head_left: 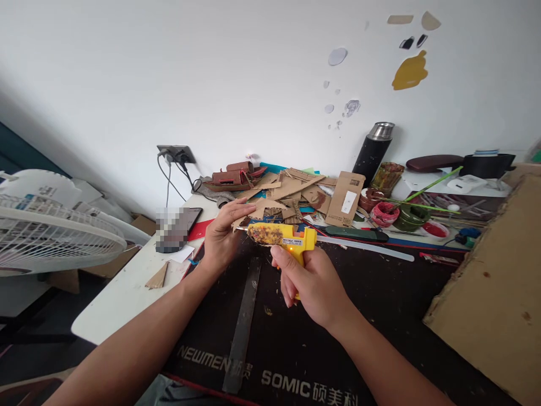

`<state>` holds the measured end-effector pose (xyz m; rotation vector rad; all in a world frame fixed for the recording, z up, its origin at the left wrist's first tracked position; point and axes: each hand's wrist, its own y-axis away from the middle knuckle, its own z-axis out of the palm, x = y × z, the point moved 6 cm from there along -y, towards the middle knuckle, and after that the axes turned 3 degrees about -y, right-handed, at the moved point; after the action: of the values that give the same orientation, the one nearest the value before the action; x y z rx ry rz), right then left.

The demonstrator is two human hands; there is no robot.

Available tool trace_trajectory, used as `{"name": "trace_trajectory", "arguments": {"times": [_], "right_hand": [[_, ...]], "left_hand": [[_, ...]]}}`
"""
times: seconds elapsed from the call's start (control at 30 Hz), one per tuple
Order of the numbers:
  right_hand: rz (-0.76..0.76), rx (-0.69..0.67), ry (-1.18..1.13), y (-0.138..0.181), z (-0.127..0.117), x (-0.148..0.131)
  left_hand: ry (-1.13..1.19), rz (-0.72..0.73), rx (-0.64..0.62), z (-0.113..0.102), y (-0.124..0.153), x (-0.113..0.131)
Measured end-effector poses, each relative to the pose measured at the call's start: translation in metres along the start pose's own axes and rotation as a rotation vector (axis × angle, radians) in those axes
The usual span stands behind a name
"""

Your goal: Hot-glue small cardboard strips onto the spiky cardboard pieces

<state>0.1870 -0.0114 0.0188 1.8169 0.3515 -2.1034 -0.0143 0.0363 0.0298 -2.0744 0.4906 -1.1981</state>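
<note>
"White was the fan (63, 237) on the far left. What came next?"

"The left hand (224, 232). Its fingers pinched a bit of cardboard (265, 208). The yellow glue gun (281, 235) was just beside, above the black mat (291, 338)."

"Who held that?"

"The right hand (310, 276). Its fingers were wrapped around it."

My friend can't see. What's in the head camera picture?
The right hand grips a yellow glue gun, its nozzle by the left hand, which touches a cardboard piece, over a dark mat. Behind lie cardboard scraps and a brown model boat.
</note>
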Motion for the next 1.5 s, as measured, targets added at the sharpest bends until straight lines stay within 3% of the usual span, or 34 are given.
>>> {"name": "trace_trajectory", "arguments": {"times": [0.4, 0.6, 1.03, 1.27, 1.5], "right_hand": [[0.015, -0.006, 0.022, -0.0002, 0.0004, 0.0000], [0.015, -0.011, 0.021, -0.0012, 0.0006, 0.0000], [0.026, -0.007, 0.031, -0.0004, -0.0001, -0.0007], [0.026, -0.006, 0.034, -0.0004, -0.0002, 0.0013], [0.026, -0.016, 0.055, -0.0005, -0.0016, 0.0030]], "left_hand": [[-0.032, 0.054, -0.003, 0.0001, 0.0003, 0.0028], [0.013, -0.042, -0.016, 0.0015, 0.0026, -0.0010], [0.008, -0.037, -0.017, 0.0025, 0.0020, -0.0002], [-0.077, 0.054, -0.011, -0.0007, 0.0001, 0.0049], [-0.109, 0.044, -0.014, -0.0023, -0.0011, 0.0046]]}}
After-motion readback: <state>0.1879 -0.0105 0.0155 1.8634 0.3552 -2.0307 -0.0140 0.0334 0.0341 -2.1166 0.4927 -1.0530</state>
